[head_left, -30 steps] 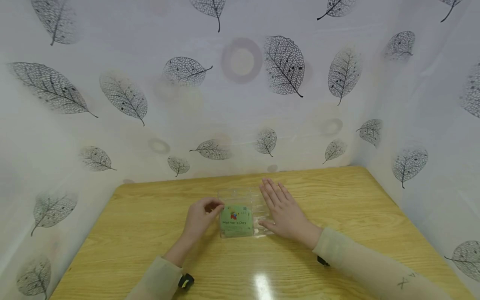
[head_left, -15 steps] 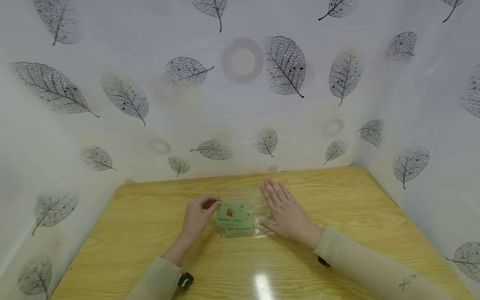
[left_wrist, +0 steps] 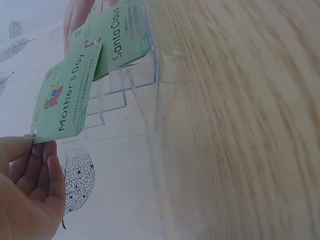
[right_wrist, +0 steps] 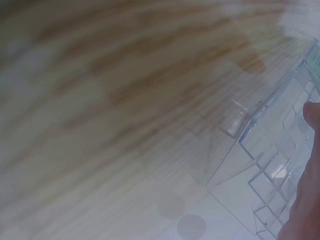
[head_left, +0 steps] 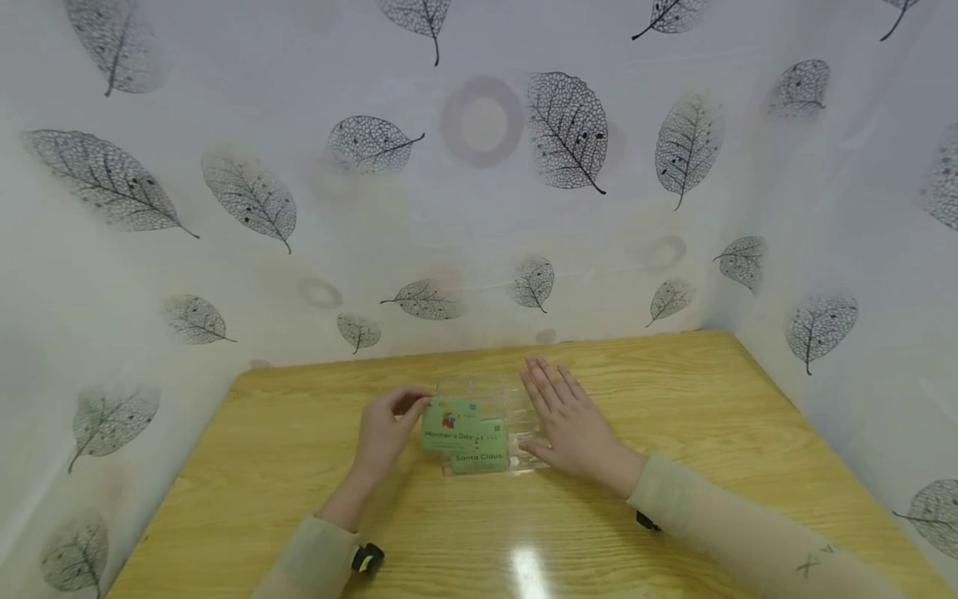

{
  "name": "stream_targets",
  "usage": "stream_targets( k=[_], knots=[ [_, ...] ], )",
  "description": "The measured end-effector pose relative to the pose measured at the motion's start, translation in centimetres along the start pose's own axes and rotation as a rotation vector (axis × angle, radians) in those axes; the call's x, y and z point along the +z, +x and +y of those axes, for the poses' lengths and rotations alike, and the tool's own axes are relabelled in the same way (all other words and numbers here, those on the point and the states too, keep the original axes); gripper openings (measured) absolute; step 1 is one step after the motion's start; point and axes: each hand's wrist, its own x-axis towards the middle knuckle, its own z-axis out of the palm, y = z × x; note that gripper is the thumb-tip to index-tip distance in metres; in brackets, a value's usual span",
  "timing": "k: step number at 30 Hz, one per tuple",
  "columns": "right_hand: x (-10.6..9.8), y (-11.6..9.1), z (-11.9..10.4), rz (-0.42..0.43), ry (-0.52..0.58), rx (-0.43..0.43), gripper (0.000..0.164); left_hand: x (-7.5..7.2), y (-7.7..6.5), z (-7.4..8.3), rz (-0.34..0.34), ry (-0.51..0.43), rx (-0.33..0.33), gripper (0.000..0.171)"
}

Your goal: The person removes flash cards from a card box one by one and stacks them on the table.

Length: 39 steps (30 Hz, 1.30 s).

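Observation:
My left hand (head_left: 385, 433) pinches one corner of a green "Mother's Day" card (left_wrist: 62, 100) between thumb and fingers. That card is tilted up over the left edge of a clear plastic compartment box (right_wrist: 265, 165). Under it, a green "Santa Claus" card (head_left: 482, 457) lies in the box's front left part, its upper left covered. My right hand (head_left: 572, 428) rests flat on the right side of the box, fingers straight and pointing away. In the right wrist view only its thumb and edge show, over the clear dividers.
The box stands on a wood-grain table (head_left: 644, 541). A pale curtain with leaf prints (head_left: 479, 216) hangs behind the table and along both sides. Black wrist straps (head_left: 368, 559) sit at the sleeves.
The left hand has drawn the "Mother's Day" card up and to the left, uncovering the "Santa Claus" card beneath. My right hand has stayed in place on the box.

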Motion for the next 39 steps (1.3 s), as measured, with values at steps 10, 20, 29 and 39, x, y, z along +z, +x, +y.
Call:
stream_targets(
  k=[10, 20, 29, 39],
  knots=[
    [-0.1, 0.0, 0.0, 0.003, -0.035, -0.013, 0.108, -0.9, -0.1, -0.7, 0.028, 0.011, -0.057, 0.011],
    [-0.1, 0.0, 0.0, -0.004, -0.039, -0.009, 0.107, -1.9, 0.0, -1.4, 0.082, 0.021, -0.072, 0.01],
    [0.1, -0.1, 0.0, 0.005, -0.032, -0.007, 0.107, -2.9, 0.2, -2.1, 0.121, 0.017, -0.097, 0.013],
    [0.3, -0.1, 0.1, 0.012, -0.029, -0.005, 0.107, -3.7, 0.1, -2.5, 0.128, 0.005, -0.145, 0.015]
  ],
)
